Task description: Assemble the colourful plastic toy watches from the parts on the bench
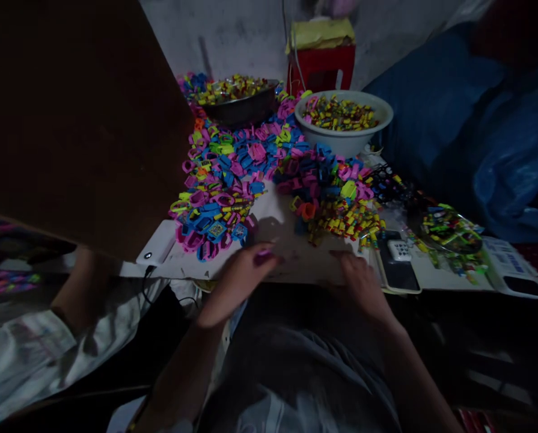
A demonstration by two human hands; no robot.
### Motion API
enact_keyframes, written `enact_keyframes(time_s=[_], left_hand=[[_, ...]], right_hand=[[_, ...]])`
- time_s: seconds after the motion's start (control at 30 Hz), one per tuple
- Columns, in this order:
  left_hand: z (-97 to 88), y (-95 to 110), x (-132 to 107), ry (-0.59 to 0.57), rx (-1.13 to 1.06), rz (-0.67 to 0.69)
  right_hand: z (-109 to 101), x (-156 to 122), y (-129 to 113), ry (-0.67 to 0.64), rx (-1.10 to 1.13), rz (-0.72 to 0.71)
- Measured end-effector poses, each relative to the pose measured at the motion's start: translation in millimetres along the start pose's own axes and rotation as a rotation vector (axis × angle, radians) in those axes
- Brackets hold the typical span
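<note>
My left hand (pixel 246 270) is closed around a small purple-pink plastic piece (pixel 262 258), just above the front part of the white tabletop (pixel 273 204). Over the table's front edge, my right hand (pixel 361 279) has its fingers stretched towards the middle, a little blurred, with nothing visible in them. Beyond my left hand lies a heap of pink, blue and yellow plastic pieces (pixel 210 222), some like small watch cases. A pile of little yellow-and-red pieces (pixel 350 221) lies just past my right hand.
A grey basin (pixel 345 141) and a dark bowl (pixel 241 108), both full of small yellow pieces, stand at the back. Right of my hand lie a phone (pixel 397 270) and a clear bag (pixel 453 231). A large brown cardboard box (pixel 83 120) blocks the left; another person's arm (pixel 82 288) is below it.
</note>
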State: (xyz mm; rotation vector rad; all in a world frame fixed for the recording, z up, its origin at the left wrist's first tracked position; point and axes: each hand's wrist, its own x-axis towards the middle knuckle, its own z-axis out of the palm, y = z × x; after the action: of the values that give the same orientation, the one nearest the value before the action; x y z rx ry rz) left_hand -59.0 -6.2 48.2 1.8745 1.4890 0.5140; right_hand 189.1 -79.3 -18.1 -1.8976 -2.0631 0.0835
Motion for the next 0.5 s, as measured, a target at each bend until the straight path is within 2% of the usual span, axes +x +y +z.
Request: enact_keyframes(time_s=[0.07, 0.17, 0.23, 0.3, 0.37, 0.4, 0.43, 0.5], left_hand=[[-27.3, -13, 21, 0.218, 0.114, -0.008], [-67.2, -37, 56, 0.516, 0.310, 0.054], [-87.4, -53, 76, 0.631, 0.429, 0.042], [-99.3, -67, 90, 0.661, 0.515, -0.049], [-101.0, -74, 100, 0.661, 0.568, -0.126], [-97.4, -74, 103, 0.666, 0.577, -0.123], [-90.5, -72, 107, 0.670, 0.568, -0.079], [-66.7, -63, 117, 0.629, 0.459, 0.104]], right_hand=[[11, 7, 28, 0.026, -0.182, 0.172], [27, 12, 52, -0.002, -0.304, 0.269], [34, 13, 53, -0.015, -0.285, 0.273], [38, 12, 49, -0.017, -0.247, 0.287], [41, 11, 46, -0.017, -0.216, 0.312], [43, 11, 46, -0.018, -0.199, 0.322], [46, 11, 47, -0.017, -0.180, 0.325], [55, 11, 49, -0.002, -0.133, 0.325]])
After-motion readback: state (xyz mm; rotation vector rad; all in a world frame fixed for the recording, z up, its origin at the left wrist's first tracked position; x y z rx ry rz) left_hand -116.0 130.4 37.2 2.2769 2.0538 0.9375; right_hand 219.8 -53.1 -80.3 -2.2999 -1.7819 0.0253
